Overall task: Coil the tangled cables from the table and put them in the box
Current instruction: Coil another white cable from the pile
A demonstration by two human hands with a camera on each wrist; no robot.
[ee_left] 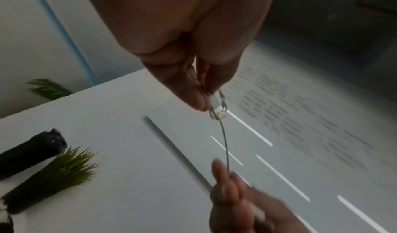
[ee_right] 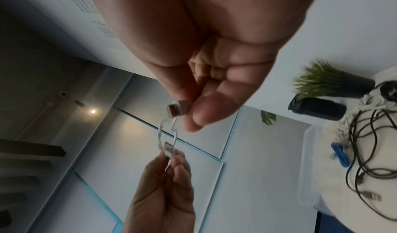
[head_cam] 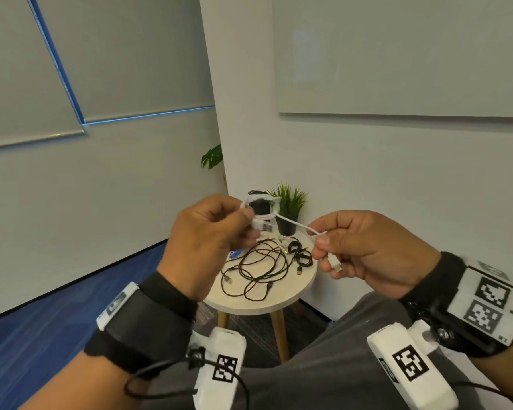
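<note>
The thin white USB cable is held up in the air between both hands, above the near edge of the small round pale-topped wooden table. The left hand pinches a few small loops of it together with the flat white USB plug between thumb and curled fingers. The right hand pinches the short free tail, its small white connector sticking out below the fingertips.

The cable looks light, limp and smooth; I judge that it will spring out of its loops if the pinch slackens, so the best hold is where the loops cross, beside the plug, with the tail fed round by its connector end. The plugs are the only stiff parts and give the surest grip.

The tangled thin black cables lie spread across the middle of the table, reaching its near edge, with a smaller black bundle toward the right edge and a blue cable at the left edge. They look equally soft but longer and likely to snag on each other. A green artificial plant in a black pot stands at the far edge. No box can be picked out with certainty.

Printed text on the wall in the wrist views is too blurred to read; the wrist bands carry only black-and-white square markers.
</note>
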